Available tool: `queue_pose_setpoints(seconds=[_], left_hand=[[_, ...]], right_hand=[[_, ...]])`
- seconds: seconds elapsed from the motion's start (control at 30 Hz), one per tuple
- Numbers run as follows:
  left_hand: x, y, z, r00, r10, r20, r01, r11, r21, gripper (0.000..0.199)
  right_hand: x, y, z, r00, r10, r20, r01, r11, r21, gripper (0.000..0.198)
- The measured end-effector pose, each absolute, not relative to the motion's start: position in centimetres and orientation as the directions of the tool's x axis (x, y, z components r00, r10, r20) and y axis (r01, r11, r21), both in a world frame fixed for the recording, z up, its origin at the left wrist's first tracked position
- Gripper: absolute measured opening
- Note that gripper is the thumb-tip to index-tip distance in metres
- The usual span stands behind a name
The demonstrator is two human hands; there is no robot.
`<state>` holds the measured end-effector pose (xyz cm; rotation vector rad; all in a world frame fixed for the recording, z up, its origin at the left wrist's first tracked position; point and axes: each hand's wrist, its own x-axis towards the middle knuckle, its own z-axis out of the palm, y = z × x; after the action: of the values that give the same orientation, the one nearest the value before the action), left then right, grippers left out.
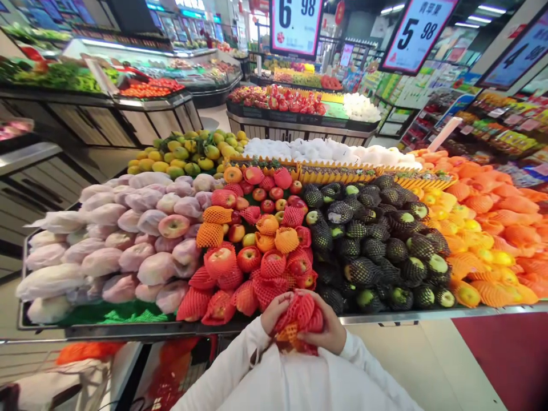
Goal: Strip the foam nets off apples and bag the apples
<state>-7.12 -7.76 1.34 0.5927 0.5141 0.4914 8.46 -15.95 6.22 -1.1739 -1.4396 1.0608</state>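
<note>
Close to my body, at the front edge of the stand, I hold a bunched red foam fruit net (pixel 306 311) between both hands. My left hand (pixel 274 313) closes on its left side with bent fingertips. From the right, my right hand (pixel 331 326) wraps around it, the thumb lying across the front. An orange foam net (pixel 289 335) shows below the red one, between my hands. Whether an apple sits inside, I cannot tell. Just beyond lie red apples (pixel 249 259), many in red foam nets (pixel 222 266), a few in orange nets (pixel 286 240).
Pale wrapped apples (pixel 141 222) fill the left of the stand. Green fruit in black nets (pixel 357 228) lies to the right, then fruit in orange nets (pixel 492 205). Yellow-green mangoes (pixel 184 151) are at the back left. Price signs (pixel 297 25) hang overhead. A metal edge (pixel 428 315) runs along the front.
</note>
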Motion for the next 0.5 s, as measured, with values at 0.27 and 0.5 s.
queue_pose_setpoints(seconds=[0.27,0.5], left_hand=[[-2.7,-11.8,1.6,0.791,0.547,-0.275,-0.219,0.673,0.707,0.069],[-1.4,-11.6,2.1,0.45,0.781,-0.433,-0.247,0.575,0.78,0.065]], right_hand=[[14.6,-16.9,3.3,0.233,0.971,0.063,0.172,0.023,-0.985,0.048],[15.9,-12.9,4.2,0.305,0.95,0.068,0.115,0.034,-0.993,0.046]])
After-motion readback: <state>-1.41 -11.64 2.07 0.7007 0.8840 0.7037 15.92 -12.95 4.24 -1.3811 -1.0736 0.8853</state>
